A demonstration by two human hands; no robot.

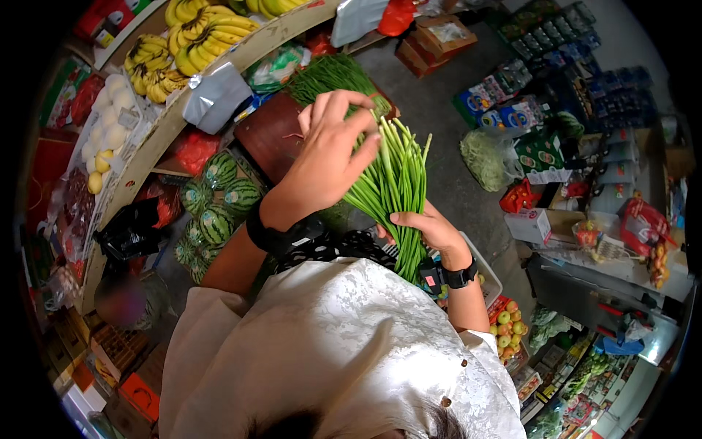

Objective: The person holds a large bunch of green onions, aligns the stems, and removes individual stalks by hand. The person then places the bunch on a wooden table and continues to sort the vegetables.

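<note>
My right hand (430,228) is closed around a bunch of long green stalks, likely garlic scapes or chives (403,164), with the thumb across its narrow part. The pale ends fan out at the top. Over the bunch's upper left side is my left hand (337,151), back up and fingers bent; whether a stalk is pinched between its fingertips cannot be told. Beyond it, a large bundle of thin green chives (334,79) lies beside a dark red surface (269,131). Both wrists wear black bands.
Watermelons (216,222) lie at the left below a curved shelf edge (241,52) bearing bananas (205,41). A bag of pale green vegetables (488,159) and drink packs (499,88) stand on the floor at right. Near my right elbow are a white crate (482,263) and apples (510,326).
</note>
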